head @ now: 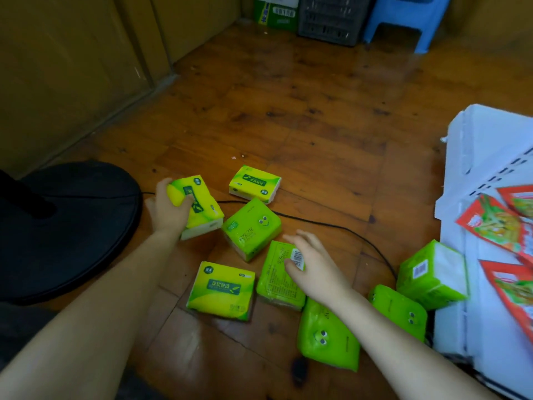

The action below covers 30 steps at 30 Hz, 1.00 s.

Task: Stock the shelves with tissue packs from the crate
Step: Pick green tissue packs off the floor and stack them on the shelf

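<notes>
- While the left hand (pixel 168 210) grips a yellow-green tissue pack (pixel 203 210) with its fingers curled over the top face, the right hand (pixel 311 267) rests on a green barcode pack (pixel 275 284). Its thumb lies on the white barcode label, and its fingers are spread and only lightly bent.
- Labelling, yellow type: a flat yellow pack (pixel 222 287) lies between the forearms, with white Chinese characters on a dark green band. A far yellow pack (pixel 255 183) carries a similar band.
- Labelling, green type: a smiley-face pack (pixel 251 226) lies between the hands. A face-printed pack (pixel 328 336) lies partly under the right forearm, with a second face-printed pack (pixel 401 310) beside it.
- A leaning green pack (pixel 429 275) shows a barcode and touches the white shelf unit (pixel 490 134).
- Shelf unit: red snack packets (pixel 496 223) lie on it, their print too blurred to read.
- Surface: the loose packs lie on a glossy wooden floor (pixel 288 111), which a black cable (pixel 346 229) crosses.
- Room: a black round base (pixel 80 226) and brown cardboard boxes (pixel 72 67) stand at the left. A grey crate (pixel 331 18), a green-and-white carton (pixel 275 13) and a blue stool (pixel 403 13) stand at the far wall, well apart from the packs.
</notes>
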Motion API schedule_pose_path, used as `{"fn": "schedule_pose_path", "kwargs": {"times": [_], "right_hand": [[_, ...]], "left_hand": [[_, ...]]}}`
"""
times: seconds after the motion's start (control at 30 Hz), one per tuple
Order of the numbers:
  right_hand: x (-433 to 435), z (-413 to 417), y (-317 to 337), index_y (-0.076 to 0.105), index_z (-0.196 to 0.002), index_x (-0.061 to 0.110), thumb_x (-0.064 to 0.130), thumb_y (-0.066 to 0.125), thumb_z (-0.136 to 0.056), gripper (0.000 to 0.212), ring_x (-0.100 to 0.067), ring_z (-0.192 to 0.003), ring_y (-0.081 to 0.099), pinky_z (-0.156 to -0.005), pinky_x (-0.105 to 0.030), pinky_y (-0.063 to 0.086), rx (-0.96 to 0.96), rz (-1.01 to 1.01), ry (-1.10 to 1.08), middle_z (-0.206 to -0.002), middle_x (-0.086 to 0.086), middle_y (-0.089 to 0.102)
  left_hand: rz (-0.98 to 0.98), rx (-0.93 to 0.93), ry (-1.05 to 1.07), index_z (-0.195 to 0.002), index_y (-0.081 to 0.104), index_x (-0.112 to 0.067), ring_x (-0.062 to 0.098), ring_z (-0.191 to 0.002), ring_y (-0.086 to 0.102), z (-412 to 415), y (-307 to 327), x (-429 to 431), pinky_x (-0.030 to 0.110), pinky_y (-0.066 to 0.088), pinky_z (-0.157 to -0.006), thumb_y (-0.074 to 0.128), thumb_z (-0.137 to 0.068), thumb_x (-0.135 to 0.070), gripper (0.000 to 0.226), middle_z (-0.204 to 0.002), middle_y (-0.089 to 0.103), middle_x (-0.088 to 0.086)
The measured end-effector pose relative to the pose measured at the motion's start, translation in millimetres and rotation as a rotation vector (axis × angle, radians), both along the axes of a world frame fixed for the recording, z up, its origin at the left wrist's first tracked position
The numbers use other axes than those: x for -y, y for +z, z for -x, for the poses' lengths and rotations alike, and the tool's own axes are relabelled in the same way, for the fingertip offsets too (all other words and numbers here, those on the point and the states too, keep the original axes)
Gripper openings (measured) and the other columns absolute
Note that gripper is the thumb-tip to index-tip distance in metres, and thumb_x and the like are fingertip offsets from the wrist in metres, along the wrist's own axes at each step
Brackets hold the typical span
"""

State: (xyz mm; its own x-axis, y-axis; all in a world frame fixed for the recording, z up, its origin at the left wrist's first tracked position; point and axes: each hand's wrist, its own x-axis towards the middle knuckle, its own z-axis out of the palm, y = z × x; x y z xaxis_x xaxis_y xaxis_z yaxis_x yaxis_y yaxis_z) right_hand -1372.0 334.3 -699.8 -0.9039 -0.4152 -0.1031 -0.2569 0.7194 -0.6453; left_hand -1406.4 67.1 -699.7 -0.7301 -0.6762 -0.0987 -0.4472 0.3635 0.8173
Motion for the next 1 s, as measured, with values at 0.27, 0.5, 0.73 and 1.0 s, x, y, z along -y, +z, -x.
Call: {"fn": "schedule_pose_path", "kwargs": {"times": [0.27,0.5,0.73,1.0], "right_hand": [[-13.9,-5.4,50.6,0.019,-0.146,0.036,0.030,0.059,-0.089,0.070,-0.012,-0.141,0.019,-0.104,-0.019,0.022,0.010,0.117,-0.063,-0.153,-0.001,0.015],[-45.3,-0.5,119.6,0.013,-0.146,0.033,0.025,0.071,-0.081,0.088,-0.007,-0.143,-0.003,-0.094,-0.004,0.008,-0.067,0.395,-0.353,-0.155,-0.006,-0.008],[-84.2,14.2,217.0,0.039,-0.137,0.027,0.020,0.073,-0.079,0.067,-0.008,-0.143,0.002,-0.089,0.000,0.008,-0.265,0.426,-0.393,-0.155,-0.006,-0.004],[-107.6,4.8,349.9,0.051,-0.126,0.029,0.018,0.065,-0.085,0.045,-0.010,-0.143,0.009,-0.105,-0.021,0.017,-0.416,0.489,-0.166,-0.156,0.000,0.013]], "left_hand": [[-0.142,-0.194,-0.204,-0.147,0.029,-0.021,0.023,-0.137,0.027,15.3,57.6,-99.9,0.027,0.021,-0.108,0.064,-0.087,-0.019,0.069,-0.146,0.032,0.015],[-0.337,-0.214,-0.236,-0.136,0.038,-0.021,0.028,-0.118,0.041,17.2,127.1,-203.3,0.029,0.033,-0.098,0.065,-0.085,-0.027,0.057,-0.131,0.033,0.016],[-0.346,-0.423,-0.338,-0.081,0.047,-0.019,0.021,-0.081,0.052,23.4,209.3,-220.1,0.033,0.045,-0.071,0.069,-0.082,-0.034,0.027,-0.085,0.051,0.001],[-0.421,-0.404,-0.516,-0.118,0.053,-0.030,0.015,-0.089,0.056,13.3,356.5,-203.5,0.032,0.049,-0.068,0.058,-0.090,-0.031,0.029,-0.113,0.053,-0.001]]}}
